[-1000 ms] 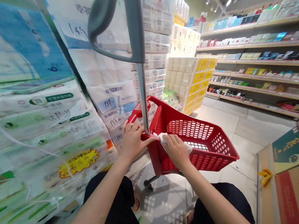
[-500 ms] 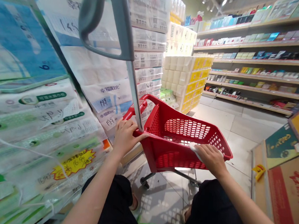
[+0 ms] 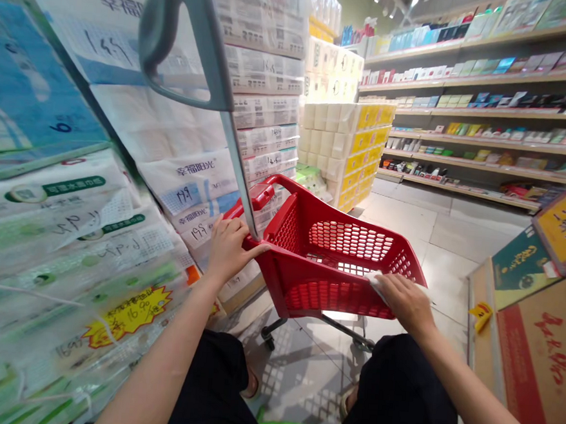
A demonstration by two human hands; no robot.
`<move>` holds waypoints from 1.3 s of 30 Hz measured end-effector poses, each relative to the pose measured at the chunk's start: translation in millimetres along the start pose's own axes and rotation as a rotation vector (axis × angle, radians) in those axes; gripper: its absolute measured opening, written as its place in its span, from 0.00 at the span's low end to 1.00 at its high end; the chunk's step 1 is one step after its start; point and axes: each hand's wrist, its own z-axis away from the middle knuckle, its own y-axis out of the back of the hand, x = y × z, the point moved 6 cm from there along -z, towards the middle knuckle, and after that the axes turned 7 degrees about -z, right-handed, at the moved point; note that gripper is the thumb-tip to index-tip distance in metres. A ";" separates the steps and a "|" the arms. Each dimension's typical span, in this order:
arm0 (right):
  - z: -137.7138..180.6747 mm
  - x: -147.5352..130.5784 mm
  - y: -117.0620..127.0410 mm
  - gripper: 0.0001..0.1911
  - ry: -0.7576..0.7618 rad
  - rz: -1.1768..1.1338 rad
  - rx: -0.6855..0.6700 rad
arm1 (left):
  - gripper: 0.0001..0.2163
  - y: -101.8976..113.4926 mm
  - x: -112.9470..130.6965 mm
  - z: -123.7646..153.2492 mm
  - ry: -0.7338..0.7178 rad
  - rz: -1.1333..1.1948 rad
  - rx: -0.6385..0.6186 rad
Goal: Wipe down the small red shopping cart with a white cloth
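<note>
A red plastic shopping cart (image 3: pixel 308 269) with a perforated basket stands before my knees, turned sideways. My left hand (image 3: pixel 229 250) grips its rear corner, thumb lying along the rim beside the metal pole (image 3: pixel 242 164). A grey loop handle (image 3: pixel 220 65) tops that pole. On the near rim, close to the front end, my right hand (image 3: pixel 405 304) presses a white cloth or tissue (image 3: pixel 375 282) with its fingers bent over the edge. Most of the cloth is hidden beneath that hand. No goods show in the visible part of the basket.
Tall stacks of wrapped tissue packs (image 3: pixel 171 146) rise close on the left. Yellow and white paper rolls (image 3: pixel 350 145) are piled behind the cart. Stocked shelves (image 3: pixel 464 115) line the back. Cardboard boxes (image 3: pixel 545 340) stand at right on a low wooden platform.
My right hand has slid along the near rim toward the cart's front end with the white cloth. My left hand keeps its hold at the rear corner. The view has shifted slightly.
</note>
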 end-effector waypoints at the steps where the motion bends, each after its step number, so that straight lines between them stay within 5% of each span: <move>1: -13.5 -17.3 -3.5 0.12 0.019 -0.004 -0.022 | 0.19 -1.5 -1.8 -0.3 -0.003 -0.002 -0.002; 5: -60.5 -77.5 -13.5 0.10 0.038 -0.007 -0.013 | 0.18 -4.2 -6.5 1.0 -0.006 0.000 -0.006; 9: -73.7 -95.7 -21.1 0.10 0.046 -0.036 -0.042 | 0.17 -1.3 -8.7 4.6 0.005 0.038 0.011; 15: -35.2 -47.4 -12.8 0.10 0.088 0.027 -0.083 | 0.18 1.4 -9.1 8.5 0.014 0.094 0.023; 23: 37.5 29.6 5.4 0.15 -0.093 0.029 -0.058 | 0.18 -6.1 -7.4 2.0 0.024 0.105 -0.022; 30: 46.5 15.4 8.4 0.15 -0.156 0.107 0.013 | 0.19 -12.9 -8.9 -1.0 0.045 0.101 -0.004; 39: 39.1 -11.0 22.3 0.15 -0.167 0.199 0.009 | 0.34 -19.5 3.6 18.5 0.094 0.216 0.072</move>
